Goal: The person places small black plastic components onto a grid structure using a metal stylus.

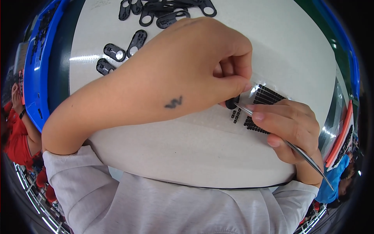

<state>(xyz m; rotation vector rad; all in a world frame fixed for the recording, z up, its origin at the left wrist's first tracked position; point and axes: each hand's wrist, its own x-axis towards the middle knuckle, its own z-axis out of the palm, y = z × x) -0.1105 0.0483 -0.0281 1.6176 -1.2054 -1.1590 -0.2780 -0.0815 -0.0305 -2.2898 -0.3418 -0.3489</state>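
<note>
My left hand (206, 58) reaches across from the left, its fingers closed on a small black plastic part (232, 103), mostly hidden behind the thumb. My right hand (294, 126) grips metal tweezers (306, 156) in a pinch. Their tip meets the black part at my left fingertips. Beneath both hands lies a clear sheet with rows of small black pads (269, 95). Near the tweezers' tip, a few separate little pads (235, 115) show on the sheet. Whether the tweezers hold anything at the tip is too small to tell.
Several black oblong parts with round holes (137, 42) lie beyond my left forearm, and more are heaped (167, 11) at the far edge. A blue bin (37, 74) stands at left. People work on both sides; a red-edged tray (339, 134) is at right.
</note>
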